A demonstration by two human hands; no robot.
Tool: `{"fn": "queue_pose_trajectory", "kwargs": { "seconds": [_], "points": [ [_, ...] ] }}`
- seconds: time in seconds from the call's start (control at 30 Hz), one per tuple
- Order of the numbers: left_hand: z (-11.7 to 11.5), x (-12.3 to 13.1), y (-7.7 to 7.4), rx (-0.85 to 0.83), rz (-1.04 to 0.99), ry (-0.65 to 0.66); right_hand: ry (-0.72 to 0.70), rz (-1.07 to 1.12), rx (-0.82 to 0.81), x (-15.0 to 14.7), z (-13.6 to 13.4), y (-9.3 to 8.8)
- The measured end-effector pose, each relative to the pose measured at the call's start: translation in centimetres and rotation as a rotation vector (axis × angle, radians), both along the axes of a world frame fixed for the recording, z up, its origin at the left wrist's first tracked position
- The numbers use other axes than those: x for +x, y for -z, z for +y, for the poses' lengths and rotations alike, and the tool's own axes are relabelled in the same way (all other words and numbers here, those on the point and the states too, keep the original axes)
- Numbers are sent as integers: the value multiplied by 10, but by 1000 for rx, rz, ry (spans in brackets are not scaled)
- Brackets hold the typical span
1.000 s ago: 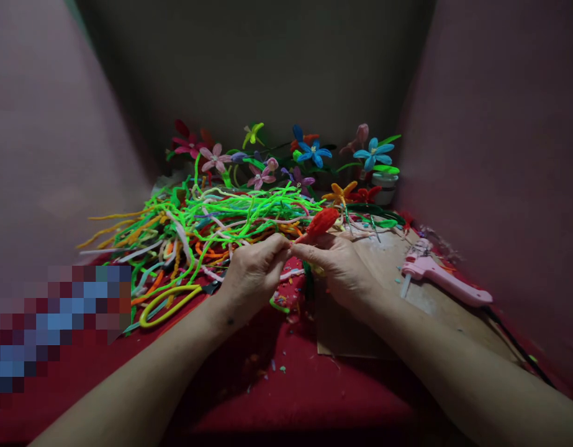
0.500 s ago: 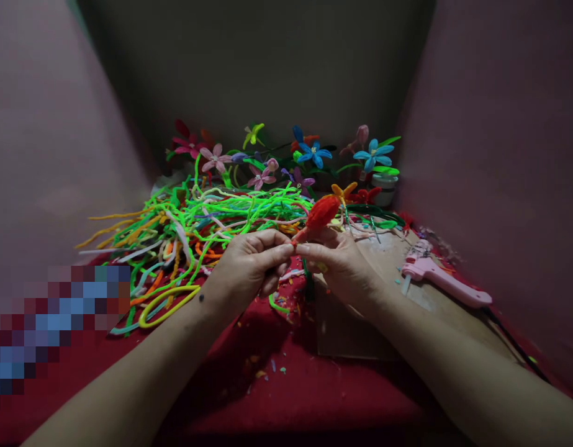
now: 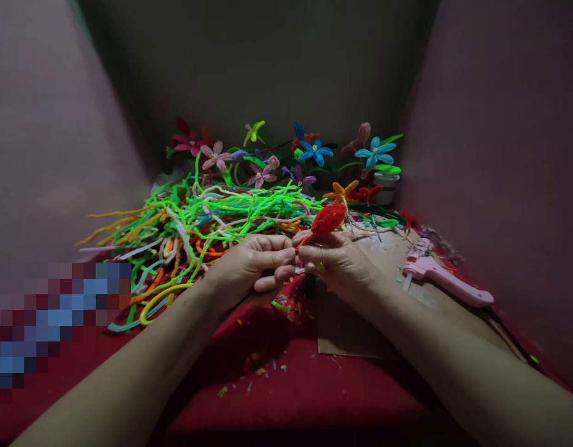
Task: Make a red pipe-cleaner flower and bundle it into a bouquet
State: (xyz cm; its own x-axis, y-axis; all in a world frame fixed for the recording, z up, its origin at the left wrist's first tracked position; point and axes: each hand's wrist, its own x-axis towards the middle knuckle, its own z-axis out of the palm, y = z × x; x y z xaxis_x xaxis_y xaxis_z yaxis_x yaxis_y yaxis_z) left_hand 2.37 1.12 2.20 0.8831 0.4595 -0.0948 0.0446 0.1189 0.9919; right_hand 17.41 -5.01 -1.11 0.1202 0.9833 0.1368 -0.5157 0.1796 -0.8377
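Left hand and right hand fingers are pinching the stem of a red pipe-cleaner bud, now leaning slightly farther right, its base seemingly being worked.

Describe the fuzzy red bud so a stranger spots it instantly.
Find the red cloth, then the left hand and right hand meeting above it. From where they meet rises the fuzzy red bud, leaning right. Unlike the open orange flower behind, it is one closed oval.

No lettering, label or number can be read anywhere
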Motion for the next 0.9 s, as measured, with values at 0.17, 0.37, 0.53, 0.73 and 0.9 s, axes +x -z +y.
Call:
{"fn": "queue_pose_trajectory", "kwargs": {
  "seconds": [0.17,0.37,0.53,0.73,0.9],
  "points": [
    [-6,6,8,963,161,-227,147,32,-92,-5,1,0],
    [-1,8,33,1523,119,-404,223,-26,-100,-10,-1,1],
    [-6,7,16,1063,107,-469,130,-124,-3,-10,-4,-3],
    [-12,7,-5,434,72,-354,64,-172,-29,-5,-6,-8],
    [-4,5,0,45,-36,-208,16,-79,-39,1,1,1]
  ]
}}
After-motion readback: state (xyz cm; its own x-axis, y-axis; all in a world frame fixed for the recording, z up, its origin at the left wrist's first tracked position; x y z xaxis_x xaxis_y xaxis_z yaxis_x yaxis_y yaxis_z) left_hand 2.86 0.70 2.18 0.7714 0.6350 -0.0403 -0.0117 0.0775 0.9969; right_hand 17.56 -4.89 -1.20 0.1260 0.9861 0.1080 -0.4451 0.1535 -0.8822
